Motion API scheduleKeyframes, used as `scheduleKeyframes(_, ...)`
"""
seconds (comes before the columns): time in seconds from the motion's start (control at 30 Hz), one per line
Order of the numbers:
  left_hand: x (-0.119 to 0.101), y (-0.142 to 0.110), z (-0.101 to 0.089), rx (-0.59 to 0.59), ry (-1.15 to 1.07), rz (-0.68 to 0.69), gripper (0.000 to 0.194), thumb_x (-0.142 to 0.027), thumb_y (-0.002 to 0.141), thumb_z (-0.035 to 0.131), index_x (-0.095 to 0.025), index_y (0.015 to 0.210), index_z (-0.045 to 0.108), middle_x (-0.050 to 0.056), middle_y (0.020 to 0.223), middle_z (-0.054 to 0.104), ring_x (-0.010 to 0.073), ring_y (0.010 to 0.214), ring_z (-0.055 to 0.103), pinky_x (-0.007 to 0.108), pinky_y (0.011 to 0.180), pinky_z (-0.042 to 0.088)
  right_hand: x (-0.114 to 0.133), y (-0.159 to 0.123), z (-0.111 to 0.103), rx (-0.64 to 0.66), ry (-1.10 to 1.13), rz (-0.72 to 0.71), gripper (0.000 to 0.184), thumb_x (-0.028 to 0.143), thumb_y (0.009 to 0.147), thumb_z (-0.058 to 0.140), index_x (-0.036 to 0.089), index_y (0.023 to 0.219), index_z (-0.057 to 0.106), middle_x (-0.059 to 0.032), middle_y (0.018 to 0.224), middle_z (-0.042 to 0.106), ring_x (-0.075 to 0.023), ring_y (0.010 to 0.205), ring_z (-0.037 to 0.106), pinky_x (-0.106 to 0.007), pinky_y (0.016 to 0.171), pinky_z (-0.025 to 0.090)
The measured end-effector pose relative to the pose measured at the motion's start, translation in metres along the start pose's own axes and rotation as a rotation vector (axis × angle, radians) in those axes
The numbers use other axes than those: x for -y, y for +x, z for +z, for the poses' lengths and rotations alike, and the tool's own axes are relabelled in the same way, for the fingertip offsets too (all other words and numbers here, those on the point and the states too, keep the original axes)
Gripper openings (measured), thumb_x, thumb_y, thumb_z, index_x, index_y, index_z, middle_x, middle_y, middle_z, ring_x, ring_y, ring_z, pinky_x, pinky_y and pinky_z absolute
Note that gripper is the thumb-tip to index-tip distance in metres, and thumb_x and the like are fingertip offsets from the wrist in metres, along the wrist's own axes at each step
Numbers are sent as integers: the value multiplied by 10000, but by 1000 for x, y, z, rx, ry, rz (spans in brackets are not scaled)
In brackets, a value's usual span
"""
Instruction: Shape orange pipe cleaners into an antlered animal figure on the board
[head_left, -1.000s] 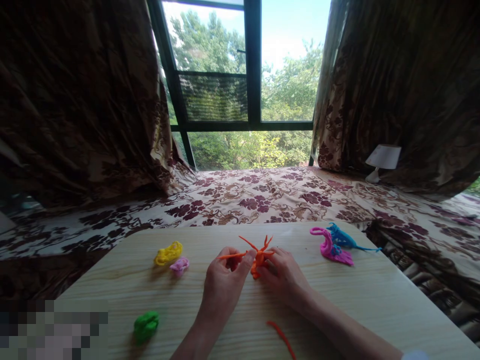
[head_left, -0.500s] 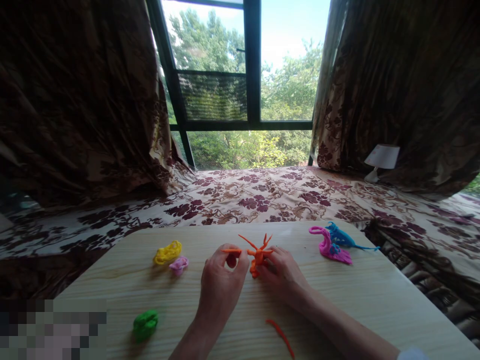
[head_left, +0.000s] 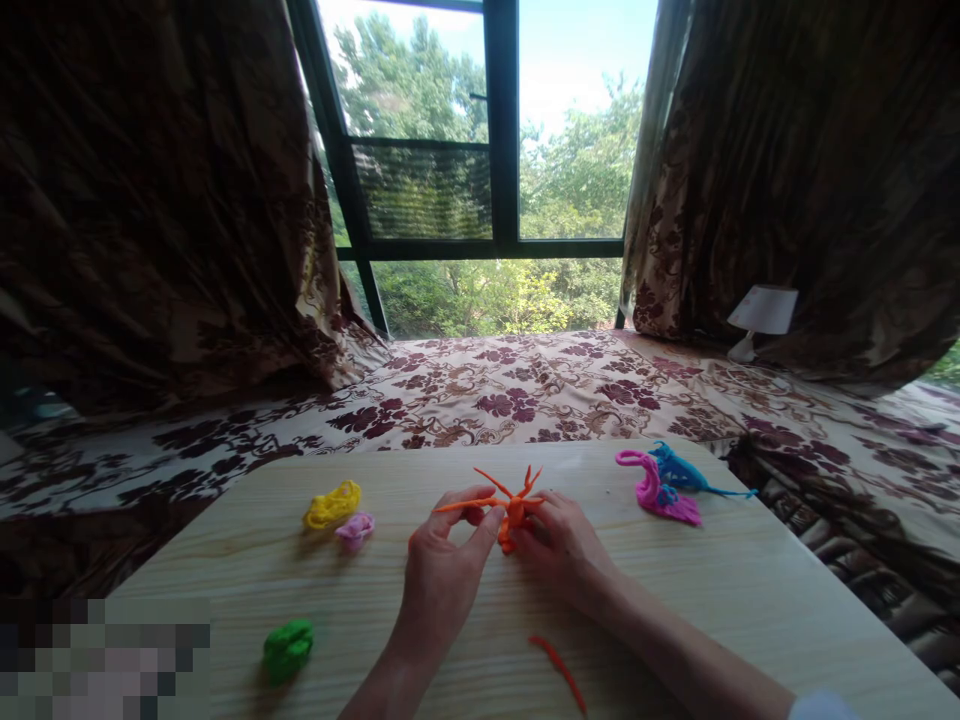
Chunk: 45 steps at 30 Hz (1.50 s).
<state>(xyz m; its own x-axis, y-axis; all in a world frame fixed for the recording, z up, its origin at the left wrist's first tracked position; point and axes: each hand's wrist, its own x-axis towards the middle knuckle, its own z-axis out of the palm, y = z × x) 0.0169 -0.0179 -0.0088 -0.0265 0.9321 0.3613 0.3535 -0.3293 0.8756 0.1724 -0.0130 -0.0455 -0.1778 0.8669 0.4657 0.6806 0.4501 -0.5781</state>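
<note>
Between my hands, over the middle of the table, is an orange clay figure [head_left: 516, 513] with several thin strands sticking up and out. My right hand [head_left: 564, 540] grips its right side, fingers closed around the body. The thumb and forefinger of my left hand [head_left: 451, 550] pinch a long thin orange strand [head_left: 466, 504] at the figure's left side; it reaches out leftward over my fingers. Part of the figure is covered by my right fingers. On the tabletop nearer to me lies a loose orange clay strip [head_left: 558, 672], slightly curved.
To the left on the wooden table [head_left: 225, 560] sit a yellow clay lump [head_left: 331, 506], a small pink lump [head_left: 355, 530] and a green lump [head_left: 288, 650]. At the right lie a magenta clay piece [head_left: 660, 495] and a blue one [head_left: 686, 472]. A white lamp [head_left: 763, 310] stands beyond, by the curtain.
My left thumb and forefinger have shifted slightly right, closer to the figure's body. The left strand now shows longer and slants down to the left. My right hand holds nearly still.
</note>
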Motion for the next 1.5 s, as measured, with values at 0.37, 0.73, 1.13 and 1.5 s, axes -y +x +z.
scheduleKeyframes(0.37,-1,2,-3,58,-13,75,165,-274,772,555,-215,867,676,-2,832,647,147,826,598,240,796,447,-1,1,2,5,8,-6,58,242,787,569,216,819,611,-16,772,603,-158,764,540,-273,728,388)
scheduleKeyframes(0.73,1,2,-6,-24,108,-103,271,-446,702,596,-199,807,562,-27,714,600,134,688,562,220,652,426,3,0,0,10,0,-7,60,240,800,554,219,822,606,-11,783,600,-159,777,540,-279,744,389)
scheduleKeyframes(1.13,-6,1,-9,30,147,-86,225,-416,757,520,-197,711,541,-56,627,527,103,577,471,196,563,364,3,0,0,21,-9,-1,71,232,799,557,214,841,612,-15,795,605,-160,790,543,-284,755,393)
scheduleKeyframes(1.5,21,-2,-4,200,65,-222,273,-421,672,607,-185,791,540,-45,645,520,117,609,522,216,576,418,2,-16,-30,45,-28,35,194,236,772,581,233,966,600,-36,959,596,-186,918,530,-318,820,385)
